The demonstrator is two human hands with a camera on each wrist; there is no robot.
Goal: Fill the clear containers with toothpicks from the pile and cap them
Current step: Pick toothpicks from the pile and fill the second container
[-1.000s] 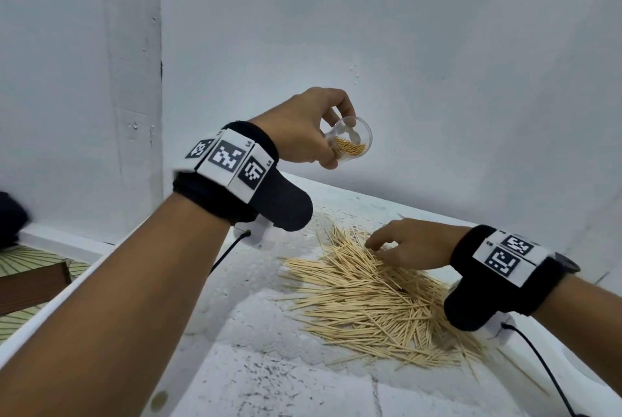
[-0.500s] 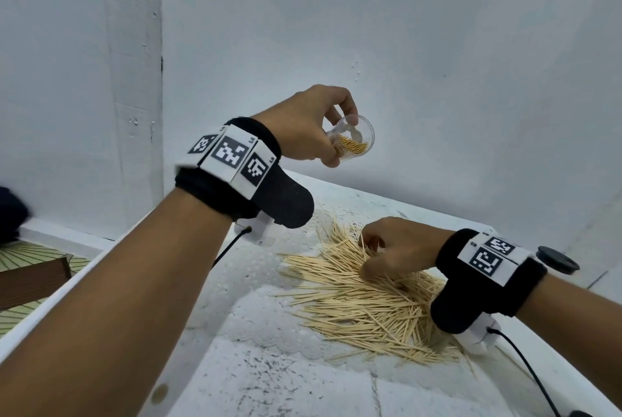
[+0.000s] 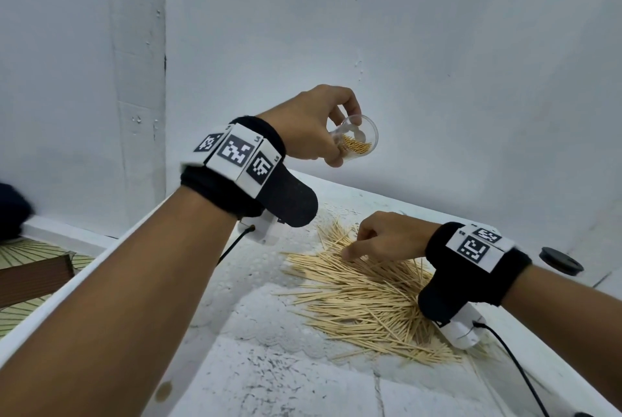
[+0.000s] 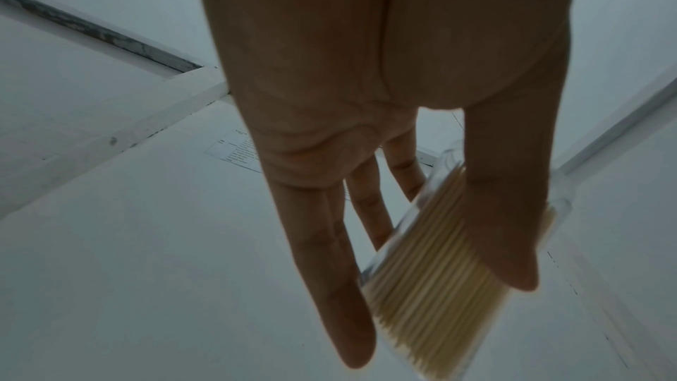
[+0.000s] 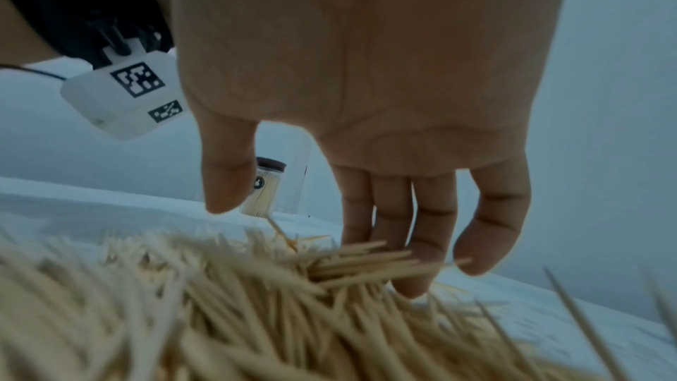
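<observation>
My left hand (image 3: 343, 139) is raised above the table and grips a clear container (image 3: 361, 142), tilted with its open mouth towards the right. It holds a layer of toothpicks, seen between thumb and fingers in the left wrist view (image 4: 421, 271). The toothpick pile (image 3: 363, 302) lies spread on the white table. My right hand (image 3: 356, 245) rests on the pile's far edge, fingers bent down into it. In the right wrist view the fingertips (image 5: 410, 286) rake a small bundle of toothpicks (image 5: 366, 262), while the thumb stays apart from them.
A black cap (image 3: 560, 260) lies on the table at the far right. A filled, capped container (image 5: 265, 187) stands by the back wall. The white table edge (image 3: 101, 265) runs along the left. Wrist camera cables (image 3: 515, 366) trail over the table.
My right hand has slid left across the pile and its thumb now sticks out onto the toothpicks. The left hand and container have held nearly still.
</observation>
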